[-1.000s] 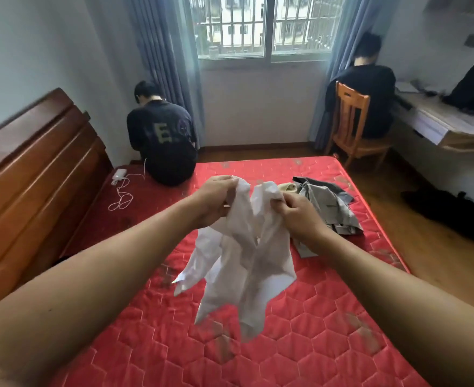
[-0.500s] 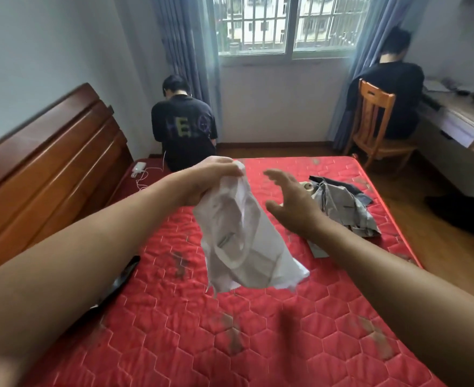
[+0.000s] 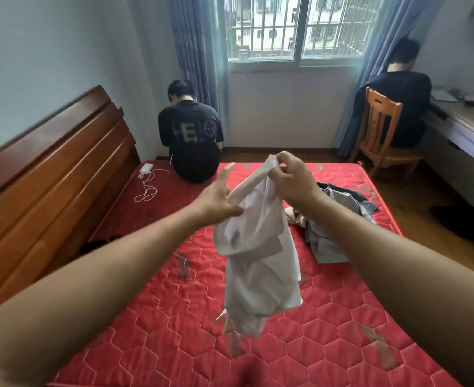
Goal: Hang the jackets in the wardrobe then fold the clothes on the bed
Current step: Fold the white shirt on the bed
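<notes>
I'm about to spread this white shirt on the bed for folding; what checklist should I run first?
1. Right hand pinches the white shirt at its top edge: ok.
2. Left hand grips the shirt: not ok, fingers straight and spread beside it.
3. Shirt hangs untangled: not ok, bunched.
4. Bare red mattress beneath the shirt: ok.
5. Grey clothes pile lies apart, to the right: ok.
6. Which part is pinched, collar or hem: cannot tell.

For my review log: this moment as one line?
right hand: pinches white shirt above bed | left hand: open, at shirt | grey clothes: piled on bed
</notes>
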Tool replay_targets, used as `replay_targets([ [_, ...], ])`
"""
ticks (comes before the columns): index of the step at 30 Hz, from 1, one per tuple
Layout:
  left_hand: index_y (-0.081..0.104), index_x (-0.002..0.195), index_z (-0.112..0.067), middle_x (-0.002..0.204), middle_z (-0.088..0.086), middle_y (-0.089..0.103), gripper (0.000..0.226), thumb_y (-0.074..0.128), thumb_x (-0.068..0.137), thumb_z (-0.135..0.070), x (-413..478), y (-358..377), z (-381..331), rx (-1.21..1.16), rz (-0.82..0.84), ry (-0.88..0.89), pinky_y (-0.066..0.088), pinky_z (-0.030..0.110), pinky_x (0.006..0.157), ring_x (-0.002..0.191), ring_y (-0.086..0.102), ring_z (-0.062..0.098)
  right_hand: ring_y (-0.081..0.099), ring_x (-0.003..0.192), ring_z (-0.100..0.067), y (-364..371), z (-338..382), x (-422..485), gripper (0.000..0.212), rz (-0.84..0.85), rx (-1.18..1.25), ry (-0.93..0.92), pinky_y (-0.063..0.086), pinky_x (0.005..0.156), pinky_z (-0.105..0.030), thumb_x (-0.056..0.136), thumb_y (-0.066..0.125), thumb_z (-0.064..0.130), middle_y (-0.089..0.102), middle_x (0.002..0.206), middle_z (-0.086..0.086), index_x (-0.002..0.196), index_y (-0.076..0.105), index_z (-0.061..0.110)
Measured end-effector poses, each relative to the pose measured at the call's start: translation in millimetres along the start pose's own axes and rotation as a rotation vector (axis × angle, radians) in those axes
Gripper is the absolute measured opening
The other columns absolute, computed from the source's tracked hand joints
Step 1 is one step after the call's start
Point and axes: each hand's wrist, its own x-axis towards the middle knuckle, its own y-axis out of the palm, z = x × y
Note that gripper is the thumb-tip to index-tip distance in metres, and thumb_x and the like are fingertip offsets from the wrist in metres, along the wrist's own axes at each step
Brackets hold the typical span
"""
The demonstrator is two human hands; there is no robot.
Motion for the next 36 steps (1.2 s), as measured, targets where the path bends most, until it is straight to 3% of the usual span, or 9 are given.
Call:
replay_targets([
  [6, 0.065, 0.107, -0.029, 0.102, -0.002, 0.075, 0.012, 0.066, 0.096, -0.034, -27.0, 54.4, 36.8, -0.358, 0.125, -0.304, 0.056, 0.039, 0.075, 0.092, 0.073, 0.02, 0.058, 0.093, -0.023, -24.0, 12.9, -1.2, 0.052, -0.011, -0.166, -0.058, 0.046, 0.074, -0.031, 0.094, 0.04, 0.003, 0.058, 0.112, -0.005, 0.135, 0.055, 0.032],
  [10, 0.069, 0.1, -0.013, 0.087, 0.003, 0.07, 0.021, 0.054, 0.105, -0.028, -15.3, 41.6, 32.6, -0.463, 0.009, -0.304, 0.058, 0.047, 0.077, 0.078, 0.067, 0.023, 0.059, 0.091, -0.028, -40.8, -6.1, 5.1, 0.034, 0.046, -0.561, -0.012, 0.053, 0.079, -0.036, 0.092, 0.042, 0.0, 0.053, 0.108, -0.007, 0.099, 0.07, 0.019],
  [13, 0.067, 0.11, -0.007, 0.089, 0.007, 0.065, 0.027, 0.048, 0.107, -0.026, -0.6, 17.8, 12.8, -0.461, -0.027, -0.197, 0.056, 0.044, 0.075, 0.081, 0.06, 0.024, 0.065, 0.096, -0.032, -49.7, -11.5, 0.1, 0.021, 0.304, -0.918, 0.088, 0.057, 0.084, -0.044, 0.092, 0.053, 0.012, 0.065, 0.108, -0.008, 0.108, 0.064, 0.017],
  [18, 0.067, 0.122, -0.009, 0.097, 0.01, 0.065, 0.028, 0.047, 0.108, -0.023, 16.8, -11.9, -26.2, -0.438, 0.05, 0.023, 0.048, 0.037, 0.075, 0.086, 0.059, 0.023, 0.064, 0.081, -0.02, -35.6, -12.6, -17.4, 0.013, 0.559, -0.537, 0.281, 0.055, 0.063, -0.024, 0.098, 0.057, 0.016, 0.065, 0.089, -0.001, 0.088, 0.063, 0.022],
  [20, 0.064, 0.125, -0.008, 0.1, 0.005, 0.066, 0.027, 0.057, 0.104, -0.023, 16.0, -25.6, -38.9, -0.343, 0.118, 0.107, 0.05, 0.03, 0.081, 0.088, 0.062, 0.014, 0.06, 0.074, -0.017, -27.2, -14.0, -15.9, 0.02, 0.453, -0.259, 0.298, 0.047, 0.053, -0.014, 0.1, 0.055, 0.01, 0.063, 0.082, 0.0, 0.084, 0.066, 0.014],
  [24, 0.049, 0.129, -0.022, 0.113, -0.006, 0.06, 0.064, 0.088, 0.078, -0.032, 13.1, -57.5, -39.2, 0.167, 0.235, 0.204, 0.052, 0.026, 0.086, 0.104, 0.061, 0.006, 0.053, 0.07, -0.027, -22.1, -8.8, 2.4, 0.014, 0.087, 0.352, 0.382, 0.043, 0.062, -0.033, 0.075, 0.06, 0.015, 0.057, 0.079, -0.014, 0.082, 0.064, 0.004],
  [29, 0.022, 0.142, -0.034, 0.126, -0.008, 0.052, 0.109, 0.096, 0.061, -0.034, 11.4, -80.5, -18.7, 0.484, 0.3, 0.189, 0.049, 0.033, 0.096, 0.114, 0.053, 0.014, 0.063, 0.063, -0.02, -28.8, 1.8, 16.6, 0.014, 0.141, 0.457, 0.237, 0.05, 0.055, -0.024, 0.087, 0.057, 0.003, 0.066, 0.072, -0.006, 0.087, 0.071, 0.005],
  [33, 0.032, 0.135, -0.025, 0.109, -0.002, 0.058, 0.082, 0.082, 0.071, -0.014, 14.1, -89.5, -7.6, 0.614, 0.245, 0.238, 0.055, 0.038, 0.081, 0.098, 0.061, 0.021, 0.064, 0.086, -0.015, -26.7, 10.3, 24.3, 0.035, 0.215, 0.271, 0.097, 0.05, 0.076, -0.032, 0.082, 0.068, 0.028, 0.069, 0.095, -0.004, 0.109, 0.069, 0.006],
  [36, 0.051, 0.108, -0.014, 0.091, -0.002, 0.059, 0.034, 0.072, 0.082, -0.01, 19.6, -96.7, -4.5, 0.599, -0.039, 0.343, 0.043, 0.031, 0.068, 0.089, 0.066, 0.031, 0.067, 0.091, -0.018, -30.8, 19.7, 25.2, 0.04, 0.266, 0.197, 0.064, 0.053, 0.081, -0.035, 0.08, 0.075, 0.032, 0.072, 0.104, -0.012, 0.114, 0.069, 0.012],
])
